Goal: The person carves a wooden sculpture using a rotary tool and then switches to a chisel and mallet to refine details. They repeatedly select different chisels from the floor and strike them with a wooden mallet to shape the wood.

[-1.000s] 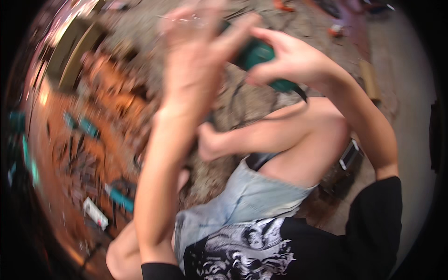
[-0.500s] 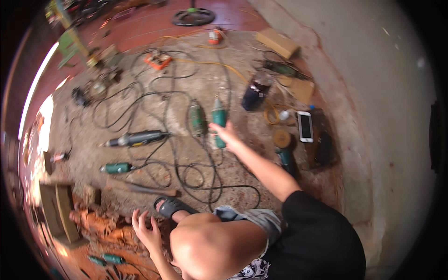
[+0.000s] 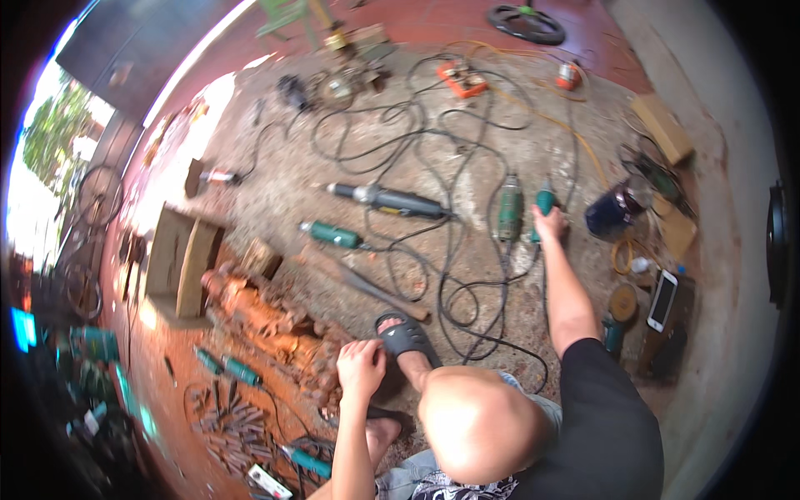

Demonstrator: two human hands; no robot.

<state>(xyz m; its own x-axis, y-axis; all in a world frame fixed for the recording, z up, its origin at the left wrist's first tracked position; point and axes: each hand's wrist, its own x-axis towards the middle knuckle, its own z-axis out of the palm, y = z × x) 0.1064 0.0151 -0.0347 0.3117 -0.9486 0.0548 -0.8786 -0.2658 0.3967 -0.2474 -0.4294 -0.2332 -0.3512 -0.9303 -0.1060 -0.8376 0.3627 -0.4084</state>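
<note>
Under right hand [image 3: 550, 224], green tool [image 3: 545, 198] (tapered), slim

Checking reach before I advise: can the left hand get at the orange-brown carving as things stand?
Probably yes: the left hand is right beside one end of the orange-brown carving, with nothing visible blocking the way; I cannot tell whether they touch.

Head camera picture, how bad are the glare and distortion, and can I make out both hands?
In the head view, the opening at far left is washed out to white in places; the head view's fisheye curves the gray wall toward its dark rim; in the head view, the left hand and the right hand, on a green tool, are recognizable, though detail looks soft.
</note>
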